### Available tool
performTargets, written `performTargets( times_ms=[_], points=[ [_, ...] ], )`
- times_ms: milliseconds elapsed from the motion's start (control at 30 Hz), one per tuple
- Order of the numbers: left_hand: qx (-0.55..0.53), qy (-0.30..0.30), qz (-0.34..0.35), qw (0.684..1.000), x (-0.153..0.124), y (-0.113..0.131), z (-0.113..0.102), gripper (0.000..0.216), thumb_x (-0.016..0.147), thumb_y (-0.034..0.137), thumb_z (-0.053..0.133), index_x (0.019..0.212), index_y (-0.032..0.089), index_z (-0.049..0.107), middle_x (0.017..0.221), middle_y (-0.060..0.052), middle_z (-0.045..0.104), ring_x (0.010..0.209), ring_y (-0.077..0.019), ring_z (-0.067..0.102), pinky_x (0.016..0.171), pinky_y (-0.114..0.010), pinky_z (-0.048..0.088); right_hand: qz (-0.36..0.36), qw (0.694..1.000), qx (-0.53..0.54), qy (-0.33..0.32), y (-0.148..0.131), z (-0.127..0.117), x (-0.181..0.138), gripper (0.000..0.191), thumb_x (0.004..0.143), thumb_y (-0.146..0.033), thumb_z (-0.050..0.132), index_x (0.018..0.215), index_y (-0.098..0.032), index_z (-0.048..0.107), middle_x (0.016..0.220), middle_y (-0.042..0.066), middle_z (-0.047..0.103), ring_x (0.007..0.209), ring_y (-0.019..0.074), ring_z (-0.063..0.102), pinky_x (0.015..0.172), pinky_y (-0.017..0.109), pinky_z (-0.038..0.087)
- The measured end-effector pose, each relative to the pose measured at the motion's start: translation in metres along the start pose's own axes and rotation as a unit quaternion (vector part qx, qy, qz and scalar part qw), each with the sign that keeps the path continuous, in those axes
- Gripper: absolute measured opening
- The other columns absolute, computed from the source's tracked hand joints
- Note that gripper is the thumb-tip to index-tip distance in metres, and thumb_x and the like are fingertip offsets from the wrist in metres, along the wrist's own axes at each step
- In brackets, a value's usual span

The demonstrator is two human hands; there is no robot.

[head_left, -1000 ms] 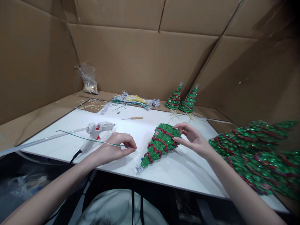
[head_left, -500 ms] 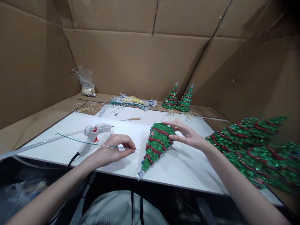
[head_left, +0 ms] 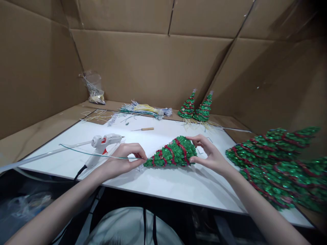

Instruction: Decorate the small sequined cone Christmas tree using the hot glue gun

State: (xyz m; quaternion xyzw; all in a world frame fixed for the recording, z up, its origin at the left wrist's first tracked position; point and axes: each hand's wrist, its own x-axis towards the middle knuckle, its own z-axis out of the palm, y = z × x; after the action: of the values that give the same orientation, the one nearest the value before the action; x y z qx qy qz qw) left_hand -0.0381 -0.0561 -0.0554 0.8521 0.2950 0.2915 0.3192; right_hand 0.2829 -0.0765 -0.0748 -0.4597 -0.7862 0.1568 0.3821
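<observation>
A small green sequin tree (head_left: 171, 156) with red garland lies on its side on the white board (head_left: 163, 180), its silver tip pointing left. My right hand (head_left: 209, 154) grips the tree's wide base between thumb and fingers. My left hand (head_left: 124, 160) pinches a thin green wire (head_left: 87, 152) that runs off to the left; the wire's near end meets the tree's tip just beyond my fingertips. A white glue gun (head_left: 103, 143) rests on the board just behind my left hand.
Several finished trees (head_left: 276, 163) lie piled at the right edge. Two trees (head_left: 196, 107) stand at the back by a bundle of wires (head_left: 143, 110), a wooden-handled awl (head_left: 144, 129) and a plastic bag (head_left: 94, 86). Cardboard walls enclose the bench.
My right hand has swung the tree round, so its tip now points left at my left hand instead of toward me. The left hand with the wire has barely moved.
</observation>
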Motion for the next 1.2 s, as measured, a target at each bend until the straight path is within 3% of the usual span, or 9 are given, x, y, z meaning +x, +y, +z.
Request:
performTargets(
  times_ms=[167,400,667,800,1033,1200],
  points=[
    [0.019,0.015,-0.002,1.000,0.001,-0.006,0.000,0.013,0.080,0.009,0.053,0.076,0.016,0.063,0.080,-0.001,0.064,0.075,-0.0114,0.059,0.072,-0.022,0.046,-0.008,1.000,0.019,0.012,0.004,0.001,-0.006,0.058,0.067,-0.045,0.074,0.118,-0.031,0.052,0.092,0.004,0.049,0.085,0.0217,0.049,0.074,0.034,0.042],
    [0.033,0.009,0.015,0.999,-0.001,-0.010,0.002,0.015,0.081,0.008,0.051,0.076,0.016,0.062,0.079,-0.001,0.062,0.074,-0.0111,0.057,0.072,-0.022,0.045,0.015,0.994,0.110,-0.005,0.003,-0.005,-0.009,0.028,0.085,-0.034,0.056,0.113,-0.033,0.056,0.083,0.001,0.041,0.079,0.0171,0.043,0.075,0.031,0.038],
    [0.051,0.023,0.015,0.998,0.001,-0.011,0.003,0.017,0.080,0.006,0.049,0.077,0.018,0.061,0.081,0.001,0.062,0.076,-0.0112,0.058,0.072,-0.021,0.043,0.044,0.988,0.149,0.003,0.003,-0.002,-0.007,0.040,0.079,-0.036,0.063,0.116,-0.028,0.048,0.077,0.001,0.040,0.071,0.0165,0.041,0.064,0.029,0.039],
    [0.056,0.031,0.009,0.998,0.003,-0.011,0.004,0.018,0.079,0.005,0.048,0.077,0.018,0.061,0.081,0.001,0.063,0.076,-0.0111,0.058,0.072,-0.021,0.042,0.061,0.984,0.166,0.016,0.003,-0.002,-0.008,0.034,0.077,-0.038,0.065,0.105,-0.027,0.048,0.074,0.000,0.041,0.067,0.0157,0.042,0.061,0.028,0.040],
    [0.054,0.031,0.019,0.998,0.007,-0.014,0.008,0.017,0.081,0.008,0.047,0.078,0.018,0.061,0.081,0.000,0.064,0.075,-0.0114,0.058,0.070,-0.021,0.043,0.102,0.977,0.187,-0.027,0.003,-0.001,-0.006,0.026,0.077,-0.042,0.064,0.092,-0.023,0.054,0.070,-0.001,0.043,0.062,0.0135,0.042,0.055,0.026,0.039],
    [0.062,0.043,0.005,0.997,0.009,-0.014,0.008,0.015,0.082,0.012,0.049,0.079,0.019,0.061,0.081,0.001,0.064,0.075,-0.0115,0.058,0.070,-0.021,0.043,0.137,0.965,0.211,-0.078,0.004,-0.003,-0.006,0.032,0.071,-0.047,0.069,0.086,-0.020,0.059,0.070,0.001,0.052,0.064,0.0158,0.051,0.057,0.028,0.044]
  ],
)
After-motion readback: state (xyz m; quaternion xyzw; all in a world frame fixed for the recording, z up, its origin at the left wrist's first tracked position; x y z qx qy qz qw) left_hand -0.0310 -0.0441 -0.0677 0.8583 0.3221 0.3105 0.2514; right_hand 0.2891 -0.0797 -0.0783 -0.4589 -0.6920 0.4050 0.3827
